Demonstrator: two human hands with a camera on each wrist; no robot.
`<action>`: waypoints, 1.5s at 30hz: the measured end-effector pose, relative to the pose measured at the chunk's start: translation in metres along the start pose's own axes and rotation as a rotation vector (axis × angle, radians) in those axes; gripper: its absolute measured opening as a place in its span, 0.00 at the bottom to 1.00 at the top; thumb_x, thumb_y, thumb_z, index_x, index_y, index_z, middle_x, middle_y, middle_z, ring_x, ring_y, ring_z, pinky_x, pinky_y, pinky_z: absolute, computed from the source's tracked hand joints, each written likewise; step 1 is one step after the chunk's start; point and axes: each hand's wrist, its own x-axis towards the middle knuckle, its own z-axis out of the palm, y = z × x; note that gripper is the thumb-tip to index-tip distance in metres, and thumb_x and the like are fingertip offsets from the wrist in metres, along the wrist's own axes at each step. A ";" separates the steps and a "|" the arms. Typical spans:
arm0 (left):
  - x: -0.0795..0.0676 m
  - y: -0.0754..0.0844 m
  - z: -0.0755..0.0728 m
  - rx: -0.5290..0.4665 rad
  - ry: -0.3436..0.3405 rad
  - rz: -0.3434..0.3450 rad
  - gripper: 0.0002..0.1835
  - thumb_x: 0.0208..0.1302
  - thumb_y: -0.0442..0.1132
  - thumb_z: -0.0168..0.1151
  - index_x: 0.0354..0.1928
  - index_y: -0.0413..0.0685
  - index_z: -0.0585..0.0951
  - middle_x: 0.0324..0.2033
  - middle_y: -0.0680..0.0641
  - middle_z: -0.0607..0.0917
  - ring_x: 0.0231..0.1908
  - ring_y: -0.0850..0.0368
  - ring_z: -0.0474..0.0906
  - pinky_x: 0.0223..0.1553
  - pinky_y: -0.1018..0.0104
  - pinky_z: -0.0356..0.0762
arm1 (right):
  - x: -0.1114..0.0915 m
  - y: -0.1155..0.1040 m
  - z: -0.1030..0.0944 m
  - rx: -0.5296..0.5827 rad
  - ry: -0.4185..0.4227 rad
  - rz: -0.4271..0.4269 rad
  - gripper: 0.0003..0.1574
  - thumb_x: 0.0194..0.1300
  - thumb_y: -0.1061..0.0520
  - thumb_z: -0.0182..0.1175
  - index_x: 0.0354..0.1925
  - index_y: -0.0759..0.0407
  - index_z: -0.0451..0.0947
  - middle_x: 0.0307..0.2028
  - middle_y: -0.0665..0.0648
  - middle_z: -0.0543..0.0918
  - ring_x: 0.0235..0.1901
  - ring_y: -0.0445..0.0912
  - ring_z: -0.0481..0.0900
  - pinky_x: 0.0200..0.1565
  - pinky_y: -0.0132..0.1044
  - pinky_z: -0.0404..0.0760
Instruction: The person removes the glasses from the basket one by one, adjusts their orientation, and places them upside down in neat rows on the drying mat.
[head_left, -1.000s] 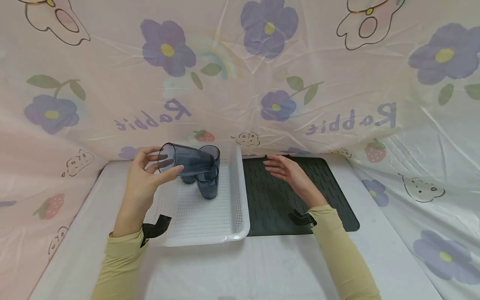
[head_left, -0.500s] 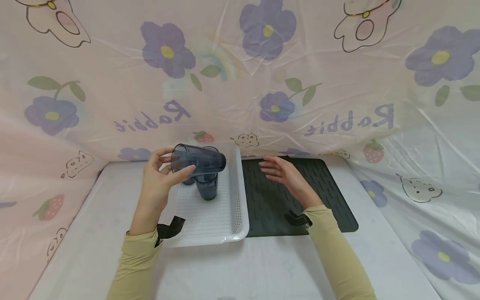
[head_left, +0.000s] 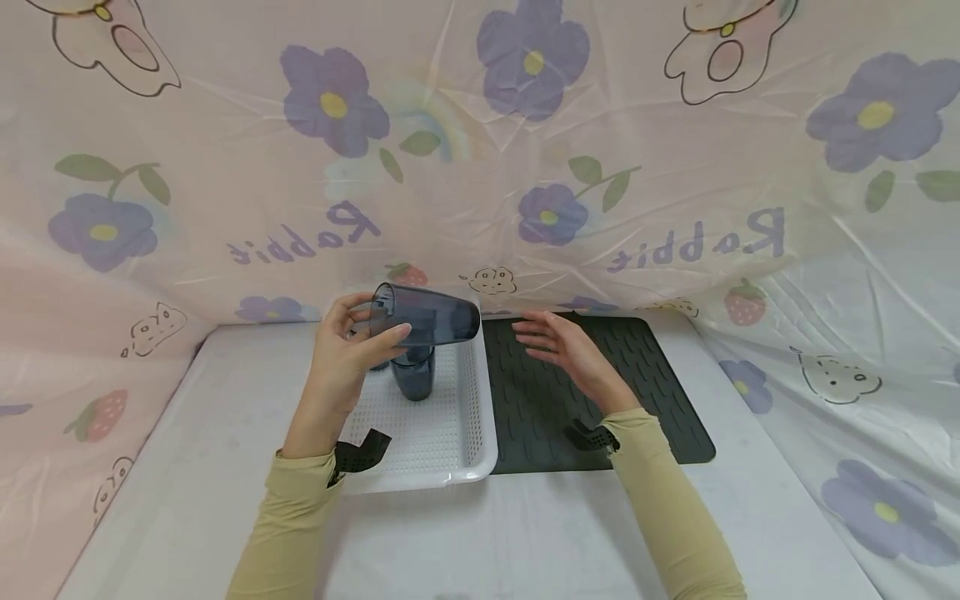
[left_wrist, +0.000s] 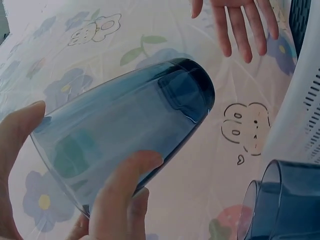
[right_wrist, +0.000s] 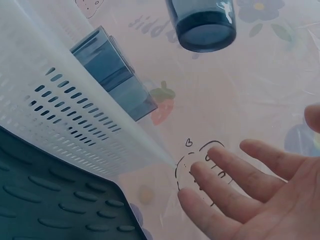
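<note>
left hand raised over white basket, gripping blue tumbler sideways, right hand spread flat, empty, above dark mat

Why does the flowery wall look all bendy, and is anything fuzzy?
Head view: the wide lens bows the flowery sheet, light soft and even. Left wrist view: the cup is sharp, the near fingers blurry. Right wrist view: the right hand looks soft.

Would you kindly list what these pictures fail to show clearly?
- Head view: cups behind the held cup in the white basket are partly hidden; their number is unclear.
- Left wrist view: left hand is cut off by the frame edge.
- Right wrist view: right hand is partly cropped.
</note>
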 end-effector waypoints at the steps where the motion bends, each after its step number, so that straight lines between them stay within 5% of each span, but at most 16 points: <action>1: 0.001 -0.001 0.001 -0.009 -0.006 -0.005 0.31 0.56 0.20 0.64 0.60 0.42 0.64 0.48 0.40 0.64 0.43 0.52 0.78 0.39 0.55 0.84 | 0.001 0.000 0.000 0.002 -0.003 -0.001 0.33 0.78 0.43 0.35 0.70 0.62 0.58 0.64 0.66 0.67 0.64 0.59 0.65 0.65 0.57 0.62; 25: 0.014 -0.020 0.021 -0.152 0.011 -0.108 0.29 0.57 0.20 0.62 0.58 0.43 0.65 0.46 0.45 0.60 0.40 0.50 0.79 0.46 0.48 0.81 | 0.014 -0.004 0.017 0.062 -0.020 -0.001 0.36 0.77 0.41 0.38 0.71 0.63 0.58 0.65 0.66 0.66 0.63 0.59 0.66 0.63 0.52 0.67; 34: 0.013 -0.027 0.028 -0.144 -0.001 -0.157 0.31 0.57 0.20 0.63 0.61 0.42 0.63 0.48 0.44 0.59 0.41 0.48 0.79 0.47 0.49 0.81 | 0.014 -0.001 0.025 0.096 -0.012 0.015 0.37 0.75 0.38 0.41 0.70 0.61 0.59 0.63 0.65 0.67 0.54 0.52 0.74 0.61 0.54 0.69; 45: 0.013 -0.031 0.034 -0.130 0.002 -0.175 0.33 0.56 0.21 0.65 0.62 0.44 0.64 0.48 0.43 0.61 0.42 0.47 0.80 0.45 0.49 0.82 | 0.015 0.001 0.032 0.222 -0.046 0.052 0.34 0.77 0.41 0.38 0.72 0.56 0.56 0.65 0.66 0.66 0.59 0.58 0.71 0.60 0.54 0.71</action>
